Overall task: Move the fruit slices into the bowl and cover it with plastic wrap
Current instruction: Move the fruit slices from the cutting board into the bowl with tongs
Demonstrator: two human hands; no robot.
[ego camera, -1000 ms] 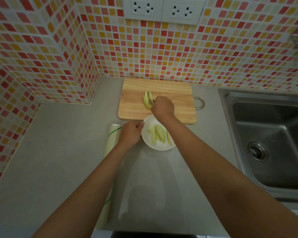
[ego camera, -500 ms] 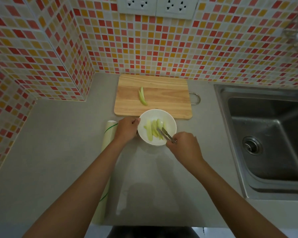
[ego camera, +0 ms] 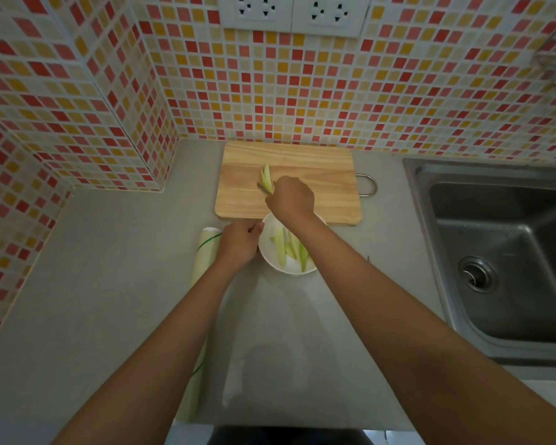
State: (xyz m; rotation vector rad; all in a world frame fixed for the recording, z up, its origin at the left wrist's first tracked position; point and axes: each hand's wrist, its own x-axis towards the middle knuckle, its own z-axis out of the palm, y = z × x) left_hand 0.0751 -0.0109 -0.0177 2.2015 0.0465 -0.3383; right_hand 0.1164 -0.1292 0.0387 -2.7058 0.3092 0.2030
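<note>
On the grey counter [ego camera: 116, 284], the left hand [ego camera: 238, 242] grips the rim of the round white bowl [ego camera: 270, 252] holding pale green fruit slices [ego camera: 284, 248]. Just behind the bowl, on the rectangular wooden cutting board [ego camera: 328, 175], the right hand [ego camera: 291, 199] is curled at two more slices [ego camera: 266, 179]; what it grips cannot be told. A plastic wrap roll [ego camera: 203, 264] lies left of the bowl.

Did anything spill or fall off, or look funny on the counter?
Nothing has spilled. The fruit slices lie either in the white bowl or on the cutting board. The plastic wrap roll lies flat beside the bowl. A pale smear on the counter near the person is the only odd mark.
</note>
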